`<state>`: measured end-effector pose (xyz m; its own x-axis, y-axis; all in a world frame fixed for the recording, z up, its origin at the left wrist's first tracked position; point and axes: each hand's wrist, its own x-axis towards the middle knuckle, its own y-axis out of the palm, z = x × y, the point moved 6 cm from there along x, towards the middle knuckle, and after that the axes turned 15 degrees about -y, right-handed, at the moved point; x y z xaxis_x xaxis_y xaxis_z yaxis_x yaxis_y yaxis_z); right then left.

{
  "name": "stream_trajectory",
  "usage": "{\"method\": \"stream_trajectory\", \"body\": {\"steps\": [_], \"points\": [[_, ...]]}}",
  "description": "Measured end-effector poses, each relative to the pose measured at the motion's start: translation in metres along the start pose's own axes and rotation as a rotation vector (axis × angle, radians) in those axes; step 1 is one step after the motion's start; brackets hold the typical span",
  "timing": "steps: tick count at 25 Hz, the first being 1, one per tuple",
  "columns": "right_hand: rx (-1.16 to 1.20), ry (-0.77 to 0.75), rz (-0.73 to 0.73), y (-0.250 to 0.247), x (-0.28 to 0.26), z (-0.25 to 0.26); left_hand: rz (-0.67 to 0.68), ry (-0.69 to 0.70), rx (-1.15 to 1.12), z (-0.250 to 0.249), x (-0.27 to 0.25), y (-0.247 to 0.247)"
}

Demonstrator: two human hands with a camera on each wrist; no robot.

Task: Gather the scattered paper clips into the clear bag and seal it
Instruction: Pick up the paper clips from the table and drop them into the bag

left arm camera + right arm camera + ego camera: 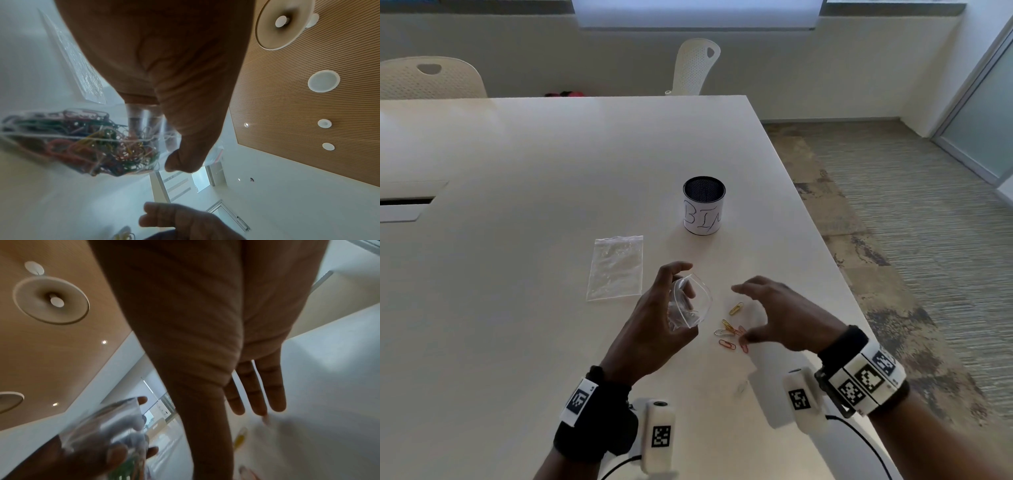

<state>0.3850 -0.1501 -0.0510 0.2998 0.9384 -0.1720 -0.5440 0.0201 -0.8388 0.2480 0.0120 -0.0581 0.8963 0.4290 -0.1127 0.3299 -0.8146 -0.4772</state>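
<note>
only readable thing here is the handwriting on the white paper wrap around the black mesh cup (pixel 704 209) on the table (pixel 524 219): "BI" is clear, then a third letter that curves out of sight, can't tell what it is. the wristbands (pixel 863 379) and wrist cameras (pixel 661 434) just carry black-and-white square marker codes, with no letters or numbers i can make out.

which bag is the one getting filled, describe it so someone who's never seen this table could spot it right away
Start at the black mesh cup with the white label, near the right edge of the white table. Nearer than it, the left hand holds a clear bag up, mouth open. Unlike the flat clear bag lying on the table to its left, this one is bunched and holds coloured paper clips.
</note>
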Motion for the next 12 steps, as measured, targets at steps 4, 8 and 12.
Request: {"method": "stream_trajectory", "body": {"steps": [4, 8, 12], "points": [[-0.022, -0.046, 0.007, 0.022, -0.005, 0.009, -0.003, 0.003, 0.006, 0.0, 0.001, 0.001], [-0.038, -0.108, -0.132, 0.036, -0.003, 0.016, -0.013, 0.004, 0.017, 0.001, 0.002, -0.002], [-0.065, -0.078, -0.213, 0.033, 0.0, 0.01, -0.015, 0.002, -0.001, 0.0, 0.002, -0.004]]}}
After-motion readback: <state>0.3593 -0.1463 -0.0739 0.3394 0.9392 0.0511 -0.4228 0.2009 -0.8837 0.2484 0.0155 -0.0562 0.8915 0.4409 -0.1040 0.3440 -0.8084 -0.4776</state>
